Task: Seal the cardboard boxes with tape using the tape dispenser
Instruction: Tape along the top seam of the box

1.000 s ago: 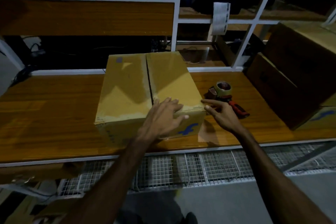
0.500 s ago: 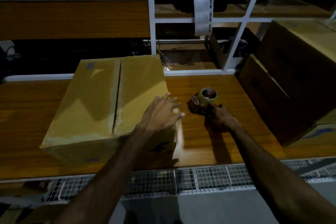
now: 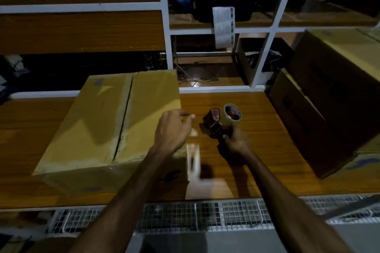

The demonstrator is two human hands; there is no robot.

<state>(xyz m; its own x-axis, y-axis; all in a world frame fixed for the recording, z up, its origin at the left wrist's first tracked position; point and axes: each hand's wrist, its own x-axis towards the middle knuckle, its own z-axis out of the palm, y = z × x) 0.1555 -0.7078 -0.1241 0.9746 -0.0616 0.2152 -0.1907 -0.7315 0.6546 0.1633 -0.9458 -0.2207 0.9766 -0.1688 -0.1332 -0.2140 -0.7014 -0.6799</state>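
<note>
A closed cardboard box [image 3: 102,121] lies on the wooden workbench [image 3: 257,150], its two top flaps meeting along a dark centre seam. My right hand [image 3: 235,141] grips the handle of a red tape dispenser [image 3: 220,123] with a roll of clear tape, lifted off the bench just right of the box. My left hand [image 3: 172,127] hovers over the box's near right corner, fingers loosely curled and holding nothing, its fingertips pointing toward the dispenser.
Two larger cardboard boxes [image 3: 329,113] are stacked at the right of the bench. A white metal shelf frame [image 3: 164,33] rises behind, with a paper label [image 3: 223,24] hanging from it. A wire mesh rack [image 3: 205,215] runs below the bench's front edge.
My right hand has taken hold of the tape dispenser and lifted it from the bench. My left hand has come off the box top and now hovers near the dispenser.
</note>
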